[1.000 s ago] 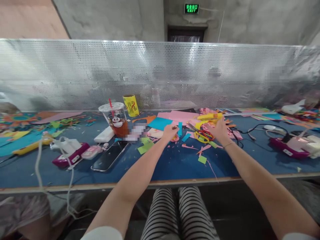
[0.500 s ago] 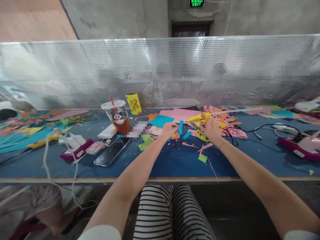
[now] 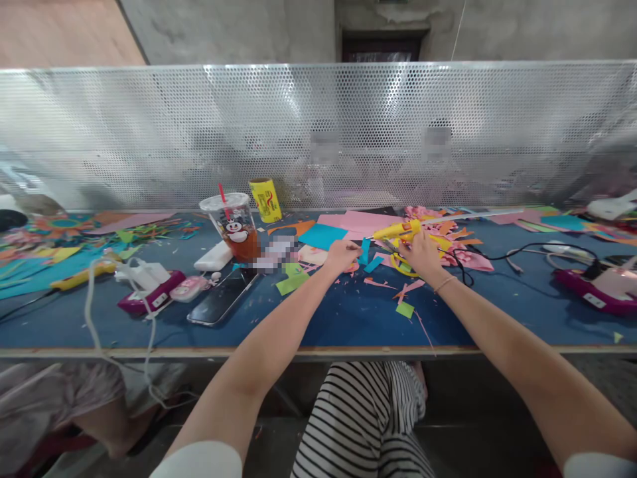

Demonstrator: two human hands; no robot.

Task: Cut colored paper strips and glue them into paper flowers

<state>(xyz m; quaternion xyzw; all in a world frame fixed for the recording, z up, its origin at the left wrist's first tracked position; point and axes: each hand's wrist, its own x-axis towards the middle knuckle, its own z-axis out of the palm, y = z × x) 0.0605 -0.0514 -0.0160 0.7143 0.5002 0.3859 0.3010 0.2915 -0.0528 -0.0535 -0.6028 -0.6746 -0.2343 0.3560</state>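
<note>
My left hand (image 3: 342, 257) is closed in a pinch at a small strip of blue paper (image 3: 365, 250), which stands up at its fingertips. My right hand (image 3: 422, 257) is wrapped around a yellow glue gun (image 3: 398, 230), whose nozzle points left to the top of the strip. Yellow-handled scissors (image 3: 404, 267) are at the fingers of this hand, below the glue gun; whether they are gripped too, I cannot tell. Another blue paper piece (image 3: 373, 265) lies between the hands. Under the left fingers a bit of pink paper shows, mostly hidden.
Behind my hands lie pink sheets (image 3: 371, 221), a blue sheet (image 3: 322, 236) and crumpled pink paper (image 3: 475, 259). To the left are a drink cup (image 3: 239, 232), a phone (image 3: 223, 299) and a purple power strip (image 3: 152, 292). A perforated screen (image 3: 298, 106) borders the table's back.
My left hand and the blue strip have moved slightly right, closer to the glue gun's nozzle. My view has tilted down a little, and my legs have shifted to the right.
</note>
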